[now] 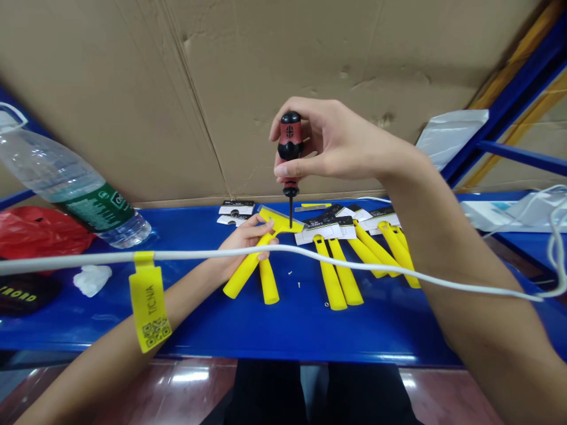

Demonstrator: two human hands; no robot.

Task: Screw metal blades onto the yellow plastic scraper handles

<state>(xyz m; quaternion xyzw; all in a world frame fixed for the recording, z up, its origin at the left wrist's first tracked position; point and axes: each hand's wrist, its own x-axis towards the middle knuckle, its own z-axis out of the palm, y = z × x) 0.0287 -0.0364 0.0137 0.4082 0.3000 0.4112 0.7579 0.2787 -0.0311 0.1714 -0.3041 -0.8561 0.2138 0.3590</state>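
My right hand (332, 141) is wrapped round the red and black handle of a screwdriver (290, 131), which stands upright. Its tip meets the wide head of a yellow scraper (245, 270). That scraper is pinched in my left hand (239, 248), its handle slanting down toward me. Partly beneath it lies another yellow handle (269, 283). Two small screws (299, 284) rest on the blue table (283, 330), and a tiny ring-like metal part (326, 304) is farther right. Several yellow scrapers (333, 277) with black and white cards (325, 230) over their heads lie to the right.
A white cable (212, 254) with a yellow tag (149, 307) crosses the view in front of my arms. On the left are a large water bottle (95, 203), a red plastic bag (39, 230) and crumpled white tissue (92, 278). Cardboard (221, 88) stands behind the table.
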